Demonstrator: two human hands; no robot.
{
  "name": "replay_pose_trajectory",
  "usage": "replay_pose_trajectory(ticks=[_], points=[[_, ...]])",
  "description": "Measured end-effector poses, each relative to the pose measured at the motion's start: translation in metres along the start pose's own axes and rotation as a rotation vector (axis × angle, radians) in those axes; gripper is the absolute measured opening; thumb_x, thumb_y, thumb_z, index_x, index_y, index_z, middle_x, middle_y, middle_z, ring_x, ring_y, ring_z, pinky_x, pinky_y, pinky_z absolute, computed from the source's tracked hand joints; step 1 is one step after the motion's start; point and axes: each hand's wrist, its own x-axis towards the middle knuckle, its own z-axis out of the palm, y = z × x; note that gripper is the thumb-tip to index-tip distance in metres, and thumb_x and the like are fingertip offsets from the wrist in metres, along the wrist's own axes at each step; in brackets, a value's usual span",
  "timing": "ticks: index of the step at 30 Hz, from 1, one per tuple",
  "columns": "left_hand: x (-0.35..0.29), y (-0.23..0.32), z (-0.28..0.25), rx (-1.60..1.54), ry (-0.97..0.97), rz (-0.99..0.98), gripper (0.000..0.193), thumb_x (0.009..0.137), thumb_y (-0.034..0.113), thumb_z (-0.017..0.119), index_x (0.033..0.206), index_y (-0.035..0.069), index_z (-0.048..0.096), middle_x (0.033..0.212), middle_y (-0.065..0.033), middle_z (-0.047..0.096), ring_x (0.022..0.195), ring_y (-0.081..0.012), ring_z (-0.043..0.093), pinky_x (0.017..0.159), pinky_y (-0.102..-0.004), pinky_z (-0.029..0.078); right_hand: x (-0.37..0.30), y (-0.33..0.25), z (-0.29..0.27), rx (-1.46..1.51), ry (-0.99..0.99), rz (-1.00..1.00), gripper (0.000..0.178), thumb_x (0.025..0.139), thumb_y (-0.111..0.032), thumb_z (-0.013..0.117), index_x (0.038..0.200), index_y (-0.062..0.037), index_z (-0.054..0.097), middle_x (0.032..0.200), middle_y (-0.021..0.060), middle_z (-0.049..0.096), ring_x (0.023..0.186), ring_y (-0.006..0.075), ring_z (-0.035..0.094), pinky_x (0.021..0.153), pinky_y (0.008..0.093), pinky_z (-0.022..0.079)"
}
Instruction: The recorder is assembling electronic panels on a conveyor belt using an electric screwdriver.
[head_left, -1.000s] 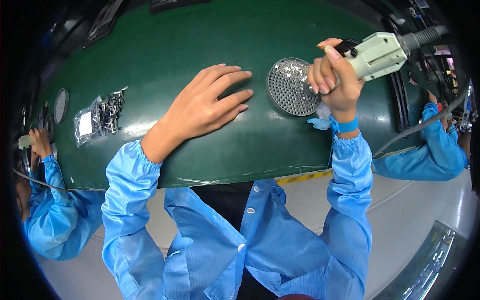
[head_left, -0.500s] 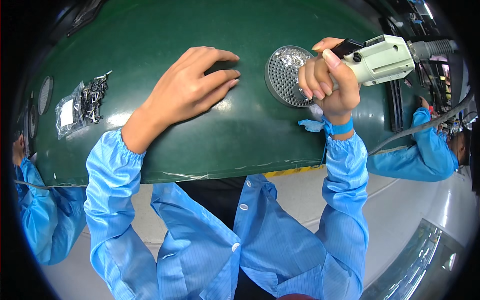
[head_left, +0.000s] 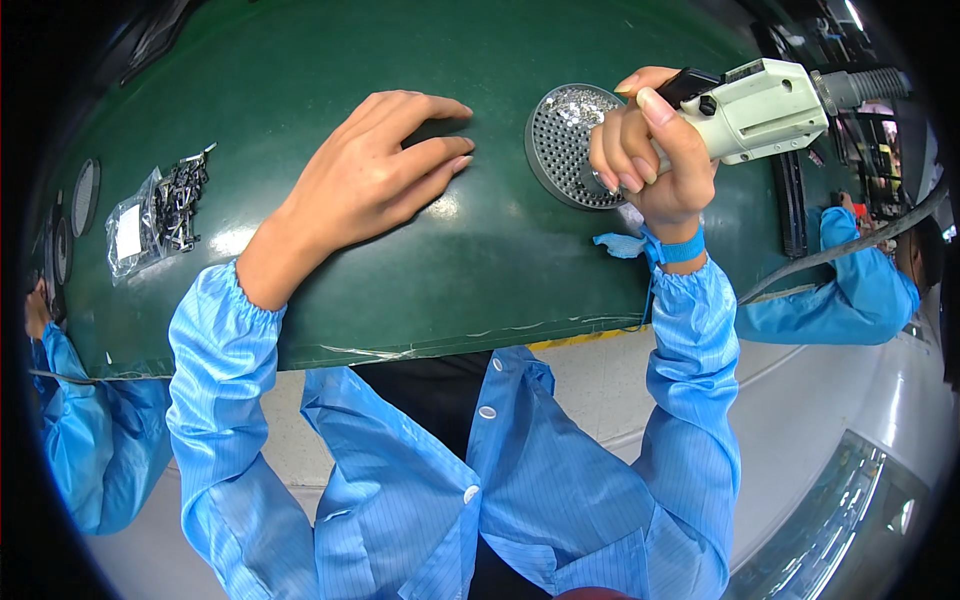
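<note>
- The right hand [head_left: 655, 150] curls around a pale green electric screwdriver [head_left: 765, 112], hiding the right edge of a perforated round tray [head_left: 541, 165] on the table [head_left: 500, 280].
- The left hand [head_left: 375, 168] is palm down, fingers loosely spread, holding nothing.
- At left lies one clear bag [head_left: 124, 259] (its white label [head_left: 129, 231] is too small for reading).

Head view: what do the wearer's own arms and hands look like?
Left hand and right hand are ungloved. Left sleeve and right sleeve: shiny blue, finely striped, gathered cuffs. Blue wristband on the right only.
</note>
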Motion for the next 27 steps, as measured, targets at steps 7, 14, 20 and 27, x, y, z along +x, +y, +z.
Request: replay_pose_trajectory(ticks=[7, 14, 20, 27], points=[[-0.002, 0.002, 0.0, -0.005, 0.0, 0.0, 0.019, 0.074, 0.005, 0.071, 0.093, 0.002, 0.067, 0.109, -0.0115, 0.061, 0.096, -0.0289, 0.06, 0.083, -0.0385, 0.049, -0.004, -0.001, 0.006, -0.003, 0.011, 0.006, 0.012, 0.089, -0.006, 0.053, 0.089, 0.0059, 0.055, 0.047, 0.0005, 0.037, 0.036, 0.0095, 0.036, 0.036, 0.0268, 0.036], [0.001, 0.004, -0.001, 0.005, -0.023, -0.002, 0.02, 0.075, 0.004, 0.069, 0.095, 0.002, 0.068, 0.109, -0.0115, 0.061, 0.096, -0.0282, 0.06, 0.083, -0.0377, 0.049, -0.004, 0.003, 0.004, -0.033, 0.003, -0.011, 0.011, 0.089, -0.008, 0.056, 0.086, 0.0031, 0.054, 0.049, 0.0012, 0.041, 0.036, 0.0093, 0.038, 0.037, 0.0264, 0.036], [0.016, 0.008, -0.002, 0.003, 0.004, 0.045, 0.026, 0.075, 0.004, 0.069, 0.1, 0.003, 0.066, 0.109, -0.0113, 0.062, 0.09, -0.0271, 0.061, 0.077, -0.0362, 0.049, 0.002, -0.008, 0.0, -0.05, -0.013, -0.013, 0.023, 0.09, -0.009, 0.055, 0.106, 0.0079, 0.057, 0.049, 0.0, 0.042, 0.038, 0.0081, 0.04, 0.039, 0.0254, 0.037], [0.01, 0.011, 0.038, -0.126, 0.03, 0.213, 0.042, 0.074, 0.013, 0.067, 0.116, 0.007, 0.061, 0.117, -0.0087, 0.06, 0.082, -0.0216, 0.059, 0.068, -0.0346, 0.047, -0.002, 0.0, -0.018, 0.105, -0.138, -0.131, 0.039, 0.099, -0.023, 0.036, 0.125, 0.0057, 0.04, 0.053, -0.0014, 0.037, 0.04, 0.008, 0.036, 0.039, 0.0252, 0.04]])
